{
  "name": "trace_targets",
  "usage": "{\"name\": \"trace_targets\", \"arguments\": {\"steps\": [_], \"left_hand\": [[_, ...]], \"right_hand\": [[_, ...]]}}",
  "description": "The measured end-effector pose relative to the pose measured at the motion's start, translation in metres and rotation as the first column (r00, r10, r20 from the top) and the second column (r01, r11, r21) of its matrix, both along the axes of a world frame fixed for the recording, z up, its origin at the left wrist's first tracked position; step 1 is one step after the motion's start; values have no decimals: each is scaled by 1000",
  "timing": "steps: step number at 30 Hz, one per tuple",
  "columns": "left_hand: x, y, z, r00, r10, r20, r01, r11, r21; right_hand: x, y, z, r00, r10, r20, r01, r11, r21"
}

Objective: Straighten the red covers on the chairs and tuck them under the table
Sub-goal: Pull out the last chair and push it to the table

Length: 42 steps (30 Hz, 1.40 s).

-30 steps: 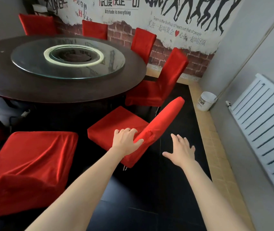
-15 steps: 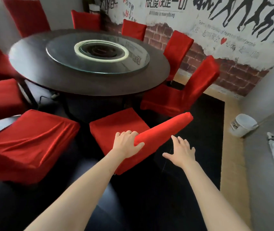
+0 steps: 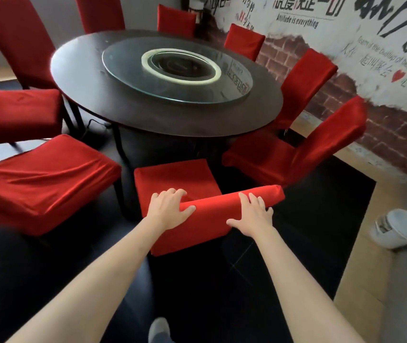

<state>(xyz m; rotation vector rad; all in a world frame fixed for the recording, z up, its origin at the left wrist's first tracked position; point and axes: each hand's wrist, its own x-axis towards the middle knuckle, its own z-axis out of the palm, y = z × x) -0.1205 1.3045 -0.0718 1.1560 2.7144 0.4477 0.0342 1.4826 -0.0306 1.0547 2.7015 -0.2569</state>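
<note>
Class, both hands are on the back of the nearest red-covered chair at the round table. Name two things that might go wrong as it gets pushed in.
1. The left hand and right hand press on the chair back, so its loose cover may bunch or slide.
2. The neighbouring chair on the right stands close and angled; the seat might knock it before reaching under the table.

Red covers (image 3: 172, 179) dress the chairs around a dark brown table (image 3: 148, 115); a white bin (image 3: 400, 229) sits nearby.
</note>
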Motion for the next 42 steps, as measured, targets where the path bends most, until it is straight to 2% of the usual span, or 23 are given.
{"name": "trace_targets", "arguments": {"steps": [6,11,17,22,29,34,42], "left_hand": [[5,40,-12,997,69,39,-68,998,-17],[11,52,-25,982,177,61,-174,983,-60],[21,67,-36,919,392,43,-387,917,-97],[34,83,-43,867,498,29,-491,862,-127],[41,101,-56,859,510,-39,-506,836,-212],[38,98,-59,874,475,-107,-487,846,-217],[40,95,-59,885,447,-130,-465,860,-211]], "right_hand": [[-9,48,-7,997,57,55,-56,998,-14],[-22,76,-20,980,173,103,-170,985,-40],[-45,118,-34,914,376,154,-374,926,-45],[-52,140,-45,850,507,143,-496,862,-105],[-44,160,-61,855,508,109,-483,854,-192],[-36,158,-67,873,478,100,-464,876,-134],[-26,148,-64,871,471,142,-464,882,-80]]}}
